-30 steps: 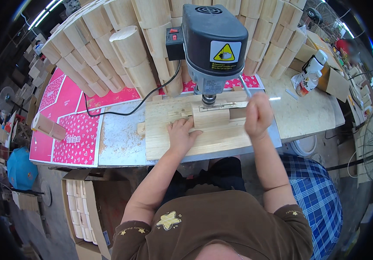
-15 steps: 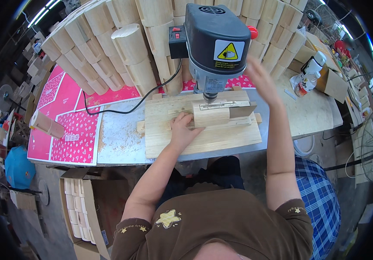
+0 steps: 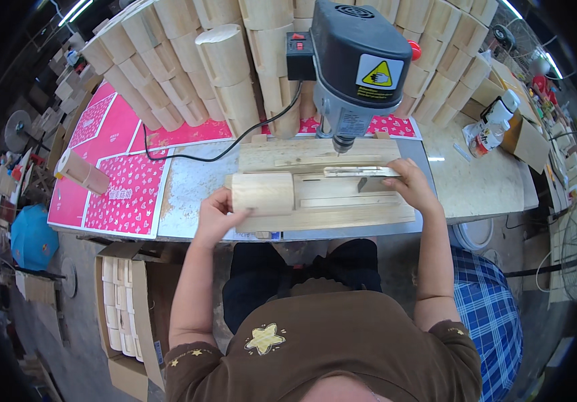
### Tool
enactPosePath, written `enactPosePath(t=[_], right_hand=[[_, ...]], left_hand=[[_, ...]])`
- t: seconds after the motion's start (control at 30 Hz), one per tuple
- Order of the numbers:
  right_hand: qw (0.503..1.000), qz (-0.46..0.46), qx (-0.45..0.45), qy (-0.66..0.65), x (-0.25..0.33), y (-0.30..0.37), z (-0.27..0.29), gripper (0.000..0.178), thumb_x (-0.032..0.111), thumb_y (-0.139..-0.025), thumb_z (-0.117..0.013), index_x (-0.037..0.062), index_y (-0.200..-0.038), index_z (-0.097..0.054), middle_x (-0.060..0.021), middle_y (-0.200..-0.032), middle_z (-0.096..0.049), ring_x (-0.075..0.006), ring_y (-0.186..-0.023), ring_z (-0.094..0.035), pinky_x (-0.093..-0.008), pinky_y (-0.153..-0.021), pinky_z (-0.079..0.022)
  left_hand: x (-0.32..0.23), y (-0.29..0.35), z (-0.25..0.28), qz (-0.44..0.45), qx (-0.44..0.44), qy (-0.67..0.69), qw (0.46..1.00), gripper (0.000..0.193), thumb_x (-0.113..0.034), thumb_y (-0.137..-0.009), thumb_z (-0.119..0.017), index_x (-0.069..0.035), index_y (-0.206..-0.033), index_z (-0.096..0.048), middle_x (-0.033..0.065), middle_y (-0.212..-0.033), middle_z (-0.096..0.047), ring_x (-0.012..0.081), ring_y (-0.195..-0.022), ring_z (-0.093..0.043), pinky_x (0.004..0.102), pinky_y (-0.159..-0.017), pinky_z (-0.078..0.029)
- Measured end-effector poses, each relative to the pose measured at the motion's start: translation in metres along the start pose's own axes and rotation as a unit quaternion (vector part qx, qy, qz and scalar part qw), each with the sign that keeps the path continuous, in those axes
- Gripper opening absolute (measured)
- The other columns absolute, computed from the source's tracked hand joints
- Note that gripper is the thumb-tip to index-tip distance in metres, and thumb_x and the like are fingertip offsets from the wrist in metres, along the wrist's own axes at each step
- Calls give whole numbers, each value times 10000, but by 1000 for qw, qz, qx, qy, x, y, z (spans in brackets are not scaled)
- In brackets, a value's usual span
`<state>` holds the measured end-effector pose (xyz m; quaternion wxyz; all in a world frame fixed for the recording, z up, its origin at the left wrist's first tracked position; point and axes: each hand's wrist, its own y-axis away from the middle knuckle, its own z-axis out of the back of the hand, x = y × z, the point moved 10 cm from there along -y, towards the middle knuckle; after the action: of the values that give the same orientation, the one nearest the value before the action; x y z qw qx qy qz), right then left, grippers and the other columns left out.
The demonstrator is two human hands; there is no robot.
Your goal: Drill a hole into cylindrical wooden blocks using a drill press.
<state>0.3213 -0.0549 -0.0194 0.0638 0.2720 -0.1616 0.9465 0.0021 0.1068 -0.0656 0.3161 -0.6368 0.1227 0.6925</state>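
Note:
My left hand grips the near end of a short pale wooden cylinder. The cylinder lies on its side at the left end of a wooden jig board on the bench. My right hand rests on the right part of the jig. Its fingers are spread and touch a thin metal strip under the drill bit. The grey and black head of a bench drill press hangs over the jig's far side.
A wall of stacked wooden cylinders stands behind the drill. Pink patterned sheets cover the bench's left, with one loose cylinder on them. A bottle and a cardboard box stand at the right. An open carton stands on the floor to the left.
My right hand came down from the drill's side onto the jig. My left hand left the flat board and took hold of a wooden cylinder at the jig's left end.

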Motion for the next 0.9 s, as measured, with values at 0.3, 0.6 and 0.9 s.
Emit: enactPosePath(t=[0.3, 0.6, 0.9], right_hand=[[1000, -12, -5, -20, 14, 4, -9, 241, 85, -712, -699, 45, -931, -608, -78, -896, -604, -265, -897, -514, -346, -803, -415], [997, 70, -17, -8, 18, -1, -18, 291, 87, -684, -700, 22, -950, -600, -145, -868, -589, -335, -888, -515, -386, -786, -417], [1000, 3, -4, -29, 9, 10, -14, 286, 25, -667, -668, -5, -937, -580, -139, -890, -574, -311, -868, -510, -362, -771, -405]], left_hand=[[35, -2, -25, 308, -45, 129, 941, 301, -282, -797, -677, 15, -780, -628, 42, -618, -590, 81, -452, -503, 225, -418, -391], [25, 4, -4, 290, -112, 96, 946, 298, -279, -744, -716, -6, -704, -604, 2, -576, -531, 56, -446, -421, 208, -423, -333], [-61, 35, 184, 63, -299, -309, 901, 398, -213, -573, -818, 23, -778, -572, 89, -939, -494, 195, -847, -510, 318, -698, -457]])
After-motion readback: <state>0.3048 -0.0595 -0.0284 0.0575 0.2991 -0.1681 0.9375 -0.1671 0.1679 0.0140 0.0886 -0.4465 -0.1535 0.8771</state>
